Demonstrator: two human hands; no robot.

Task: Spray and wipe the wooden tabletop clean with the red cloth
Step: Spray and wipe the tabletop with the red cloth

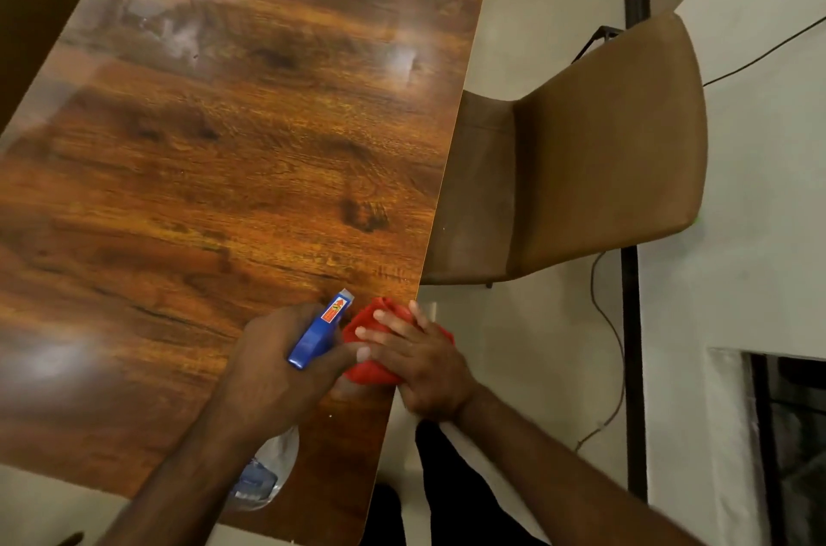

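Note:
The wooden tabletop [232, 170] fills the left and middle of the view, glossy with dark grain. My left hand [272, 371] grips a spray bottle with a blue trigger head [319, 333]; its clear body [268, 474] shows under my forearm. The nozzle points away from me, over the table. Beside it, at the table's right edge, my right hand [420, 360] lies with straight fingers on the bunched red cloth [371, 322], pressing it down on the wood.
A brown padded chair [599, 161] stands pushed against the table's right edge. Behind it are a black metal post [634, 143] and a thin cable on the pale wall. A dark brown panel [27, 18] shows at the far left.

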